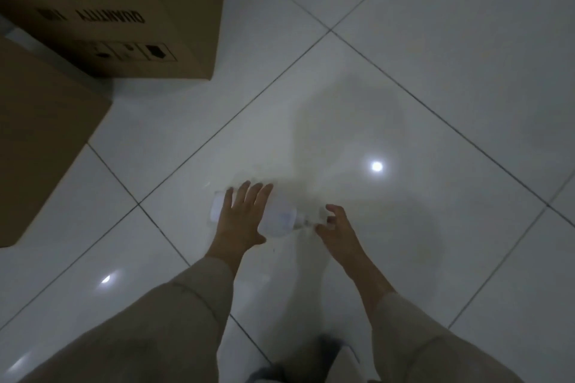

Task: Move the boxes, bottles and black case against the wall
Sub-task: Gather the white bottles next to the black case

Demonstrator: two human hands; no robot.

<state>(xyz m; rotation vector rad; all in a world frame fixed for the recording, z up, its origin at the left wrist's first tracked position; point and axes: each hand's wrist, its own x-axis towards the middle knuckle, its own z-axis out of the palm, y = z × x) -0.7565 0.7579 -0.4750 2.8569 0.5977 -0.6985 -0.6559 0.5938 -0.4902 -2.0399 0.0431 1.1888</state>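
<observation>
Lying sideways on white tiled floor (404, 71): white bottle (278, 216), well apart from printed cardboard box (124, 9). We are resting left hand (241, 218) flat over bottle body, fingers (249, 196) spread straight. We are curling right hand (334, 227) fingers at bottle neck; actual pinch too blurred, cannot tell.

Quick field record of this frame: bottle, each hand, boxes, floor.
bottle: white bottle lying on its side, neck toward the right hand
left hand: left hand laid over the bottle body, fingers straight
right hand: right hand at the neck, fingers curled; grip unclear
boxes: printed cardboard box upper left; plain cardboard box at left edge
floor: white tiled floor
</observation>
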